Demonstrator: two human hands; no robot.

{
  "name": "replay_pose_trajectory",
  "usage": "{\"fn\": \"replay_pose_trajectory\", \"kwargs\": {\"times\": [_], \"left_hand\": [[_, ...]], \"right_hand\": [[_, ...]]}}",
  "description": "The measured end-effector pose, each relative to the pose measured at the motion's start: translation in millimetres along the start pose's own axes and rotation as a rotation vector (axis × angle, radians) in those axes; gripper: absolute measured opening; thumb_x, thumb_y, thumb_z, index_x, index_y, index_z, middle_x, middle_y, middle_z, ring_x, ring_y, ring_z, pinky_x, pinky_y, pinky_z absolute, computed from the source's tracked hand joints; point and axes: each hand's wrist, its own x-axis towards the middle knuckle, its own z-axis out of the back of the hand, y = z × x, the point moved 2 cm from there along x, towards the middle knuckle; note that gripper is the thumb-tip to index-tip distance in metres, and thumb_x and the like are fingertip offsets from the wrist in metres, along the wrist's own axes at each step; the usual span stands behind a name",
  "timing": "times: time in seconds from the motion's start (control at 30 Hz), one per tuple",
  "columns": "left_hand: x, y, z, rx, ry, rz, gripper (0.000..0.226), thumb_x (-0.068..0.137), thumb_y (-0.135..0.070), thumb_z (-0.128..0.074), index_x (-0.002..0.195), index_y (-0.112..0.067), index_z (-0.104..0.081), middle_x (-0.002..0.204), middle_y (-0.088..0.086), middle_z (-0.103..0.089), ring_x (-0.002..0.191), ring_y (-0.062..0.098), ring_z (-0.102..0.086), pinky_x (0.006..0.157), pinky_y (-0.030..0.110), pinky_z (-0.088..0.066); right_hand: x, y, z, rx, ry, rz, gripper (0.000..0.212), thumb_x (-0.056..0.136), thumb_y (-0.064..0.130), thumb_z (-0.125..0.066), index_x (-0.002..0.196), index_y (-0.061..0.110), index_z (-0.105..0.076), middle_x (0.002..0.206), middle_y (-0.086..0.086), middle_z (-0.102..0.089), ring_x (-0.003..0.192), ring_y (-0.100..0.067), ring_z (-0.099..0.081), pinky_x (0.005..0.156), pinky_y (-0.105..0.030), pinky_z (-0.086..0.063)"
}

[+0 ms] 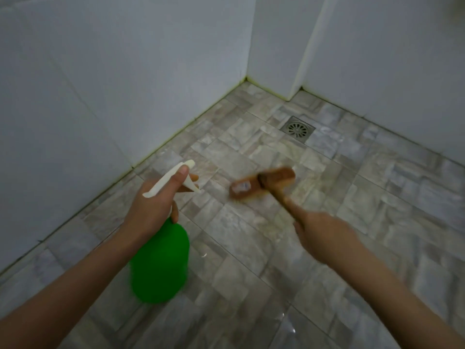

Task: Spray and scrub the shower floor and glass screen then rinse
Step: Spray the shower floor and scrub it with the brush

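Observation:
My left hand [153, 207] grips the neck of a green spray bottle [161, 263] with a white trigger head, held above the floor with the nozzle pointing toward the far wall; a finger lies on the trigger. My right hand [322, 230] is closed around the wooden handle of a brown scrub brush [261, 183]. The brush head rests on the grey stone-pattern shower floor [251, 248] near the middle and looks blurred. No glass screen shows in this view.
A square metal drain [298, 128] sits in the floor near the far corner. White tiled walls [113, 84] close the left and back sides, with a white pillar [274, 46] at the corner. The floor at bottom right looks wet and glossy.

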Motion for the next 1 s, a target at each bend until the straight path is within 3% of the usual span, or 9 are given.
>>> {"fn": "replay_pose_trajectory", "kwargs": {"times": [0.1, 0.3, 0.43, 0.5, 0.63, 0.7, 0.8, 0.87, 1.0], "left_hand": [[-1, -4, -15, 0.002, 0.039, -0.029, 0.024, 0.092, -0.059, -0.048, 0.089, -0.057, -0.071, 0.104, -0.013, -0.076, 0.078, 0.049, -0.067, 0.054, 0.030, -0.046], [7, -20, -43, -0.027, 0.089, -0.018, 0.033, 0.092, -0.060, -0.048, 0.090, -0.040, -0.075, 0.099, -0.011, -0.077, 0.047, 0.028, -0.055, 0.054, 0.028, -0.046], [13, -33, -63, -0.031, 0.139, -0.030, 0.029, 0.089, -0.060, -0.051, 0.083, -0.046, -0.075, 0.101, -0.012, -0.076, 0.067, 0.046, -0.064, 0.052, 0.029, -0.046], [17, -35, -69, -0.035, 0.147, -0.040, 0.027, 0.087, -0.063, -0.051, 0.082, -0.049, -0.074, 0.102, -0.011, -0.076, 0.072, 0.048, -0.066, 0.053, 0.031, -0.047], [28, -42, -79, -0.045, 0.144, -0.070, 0.028, 0.090, -0.062, -0.049, 0.078, -0.051, -0.072, 0.103, -0.013, -0.076, 0.075, 0.047, -0.066, 0.053, 0.031, -0.046], [33, -43, -85, -0.051, 0.143, -0.078, 0.028, 0.087, -0.065, -0.049, 0.078, -0.052, -0.072, 0.104, -0.014, -0.075, 0.078, 0.048, -0.066, 0.053, 0.030, -0.045], [36, -44, -92, -0.058, 0.155, -0.076, 0.030, 0.085, -0.067, -0.049, 0.080, -0.049, -0.073, 0.104, -0.015, -0.075, 0.081, 0.050, -0.066, 0.051, 0.029, -0.045], [39, -42, -93, -0.063, 0.148, -0.073, 0.030, 0.088, -0.064, -0.048, 0.082, -0.048, -0.074, 0.103, -0.015, -0.076, 0.082, 0.051, -0.066, 0.051, 0.028, -0.045], [48, -37, -94, -0.039, 0.122, -0.056, 0.033, 0.088, -0.067, -0.048, 0.087, -0.047, -0.074, 0.099, -0.013, -0.076, 0.070, 0.041, -0.069, 0.051, 0.031, -0.046]], "right_hand": [[37, -21, 11, 0.004, -0.020, -0.036, 0.056, 0.102, 0.025, -0.030, 0.149, 0.045, -0.007, 0.097, -0.008, -0.057, 0.071, -0.020, -0.057, 0.064, -0.032, -0.046], [-37, -59, 11, 0.042, 0.059, -0.155, 0.051, 0.102, 0.028, -0.029, 0.142, 0.055, -0.010, 0.096, 0.001, -0.059, 0.059, -0.012, -0.060, 0.061, -0.030, -0.057], [31, -87, 9, 0.110, -0.125, -0.206, 0.056, 0.102, 0.023, -0.031, 0.149, 0.046, -0.010, 0.091, -0.009, -0.058, 0.064, -0.023, -0.061, 0.054, -0.032, -0.049], [46, -99, 30, 0.128, -0.053, -0.191, 0.061, 0.101, 0.017, -0.032, 0.147, 0.051, -0.010, 0.096, -0.008, -0.054, 0.061, -0.021, -0.060, 0.045, -0.026, -0.045], [37, -99, 65, 0.044, 0.164, -0.214, 0.044, 0.092, 0.012, -0.042, 0.132, 0.026, -0.052, 0.065, -0.006, -0.061, 0.043, -0.018, -0.056, 0.045, -0.024, -0.045], [59, -89, 63, 0.057, 0.088, -0.198, 0.055, 0.092, 0.007, -0.039, 0.140, 0.036, -0.041, 0.072, -0.008, -0.059, 0.043, -0.017, -0.055, 0.037, -0.021, -0.042], [112, -87, 58, 0.138, -0.114, -0.159, 0.078, 0.095, 0.004, -0.033, 0.144, 0.057, -0.002, 0.097, -0.011, -0.059, 0.056, -0.020, -0.058, 0.039, -0.024, -0.042], [137, -88, 67, 0.208, -0.145, -0.186, 0.076, 0.095, 0.005, -0.034, 0.148, 0.050, -0.003, 0.098, -0.014, -0.058, 0.058, -0.021, -0.057, 0.037, -0.024, -0.042], [152, -76, 96, 0.252, -0.017, -0.303, 0.040, 0.092, 0.003, -0.042, 0.132, 0.010, -0.047, 0.077, -0.012, -0.054, 0.050, -0.020, -0.053, 0.035, -0.021, -0.039]]}}
